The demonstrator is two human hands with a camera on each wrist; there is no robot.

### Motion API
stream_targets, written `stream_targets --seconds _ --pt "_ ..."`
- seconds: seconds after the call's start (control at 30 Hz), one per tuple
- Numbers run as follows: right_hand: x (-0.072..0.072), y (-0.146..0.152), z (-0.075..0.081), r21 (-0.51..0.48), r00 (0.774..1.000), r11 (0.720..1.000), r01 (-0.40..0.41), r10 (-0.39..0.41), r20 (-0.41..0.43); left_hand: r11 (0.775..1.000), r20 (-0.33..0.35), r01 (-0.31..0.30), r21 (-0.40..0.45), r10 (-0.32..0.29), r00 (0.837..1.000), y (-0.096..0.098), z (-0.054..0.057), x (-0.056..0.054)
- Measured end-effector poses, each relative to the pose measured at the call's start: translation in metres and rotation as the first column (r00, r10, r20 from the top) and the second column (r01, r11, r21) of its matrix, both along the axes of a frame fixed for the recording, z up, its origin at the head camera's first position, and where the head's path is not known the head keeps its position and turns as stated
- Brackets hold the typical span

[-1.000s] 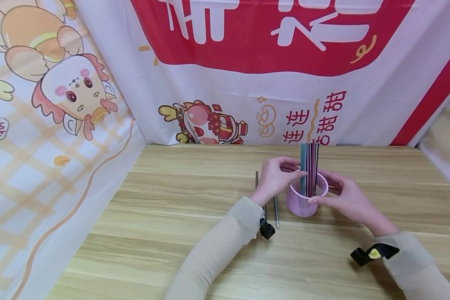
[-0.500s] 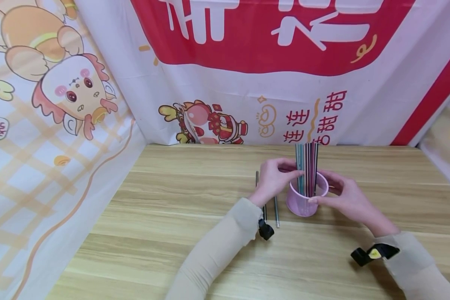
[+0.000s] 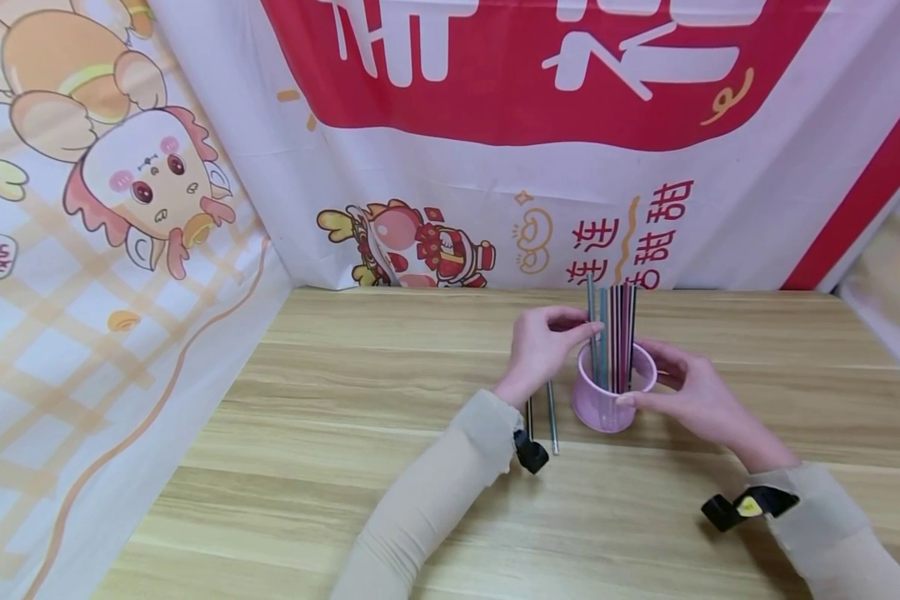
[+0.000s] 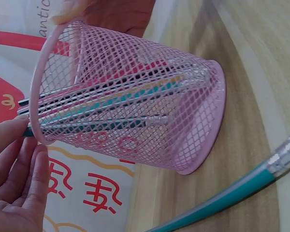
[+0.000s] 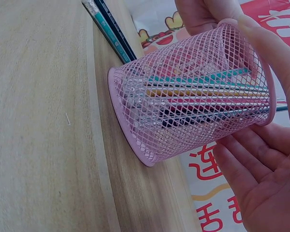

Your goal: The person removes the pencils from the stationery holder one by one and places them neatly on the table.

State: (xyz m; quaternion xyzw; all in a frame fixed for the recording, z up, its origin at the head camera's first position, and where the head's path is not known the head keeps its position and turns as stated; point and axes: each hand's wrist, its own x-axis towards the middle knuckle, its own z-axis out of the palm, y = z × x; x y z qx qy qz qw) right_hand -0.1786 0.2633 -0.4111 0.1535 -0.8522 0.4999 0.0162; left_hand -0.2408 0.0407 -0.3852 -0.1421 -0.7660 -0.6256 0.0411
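A pink mesh pencil cup [image 3: 606, 412] stands upright on the table, holding several pencils [image 3: 621, 333] in teal, pink and black. My right hand [image 3: 701, 400] grips the cup by its rim, thumb on the near side and fingers round the far side. At the cup's left, my left hand [image 3: 543, 346] pinches a dark green pencil [image 3: 591, 292] between thumb and fingers. Its top sticks up above the others. Through the mesh in the left wrist view, this pencil's eraser end [image 4: 157, 120] hangs higher than the rest, clear of the cup's bottom.
Left of the cup, a teal pencil [image 3: 552, 421] and a black pencil [image 3: 529, 421] lie on the wooden table [image 3: 345, 467], the black one partly behind my left hand. A printed cloth [image 3: 435, 183] hangs right behind the table's back edge.
My left hand has separated the dark green pencil from the bunch, drawing it left and slightly up. The right hand and cup stay put.
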Motion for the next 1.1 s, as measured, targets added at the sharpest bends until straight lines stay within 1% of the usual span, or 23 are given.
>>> stream_targets --seconds 0.3,0.43,0.53,0.63,0.77,0.83,1.1 --pt "0.000 0.001 0.003 0.010 1.000 1.000 0.008 -0.008 0.029 0.993 -0.026 -0.061 0.104 0.064 0.998 -0.002 0.010 0.001" --pt "-0.001 0.001 0.003 0.017 0.999 1.000 0.013 -0.014 0.046 0.987 -0.048 -0.071 0.145 0.078 0.996 -0.005 0.016 0.000" --pt "-0.002 0.001 0.004 0.021 0.999 1.000 0.014 -0.015 0.052 0.981 -0.052 -0.073 0.180 0.084 0.995 -0.007 0.021 -0.001" --pt "-0.001 0.001 0.004 0.022 0.999 1.000 0.009 -0.010 0.052 0.967 -0.049 -0.063 0.249 0.077 0.996 -0.011 0.026 -0.002" --pt "0.000 0.002 0.004 0.017 0.999 1.000 0.005 -0.006 0.051 0.930 -0.059 -0.034 0.366 0.060 0.996 -0.016 0.033 -0.005" --pt "0.000 0.001 0.004 0.012 0.999 1.000 0.003 -0.003 0.048 0.915 -0.063 -0.028 0.402 0.058 0.996 -0.019 0.037 -0.006" --pt "0.000 0.000 -0.001 -0.007 1.000 1.000 -0.007 0.007 -0.003 0.880 -0.065 -0.036 0.473 0.076 0.995 -0.032 0.046 -0.006"
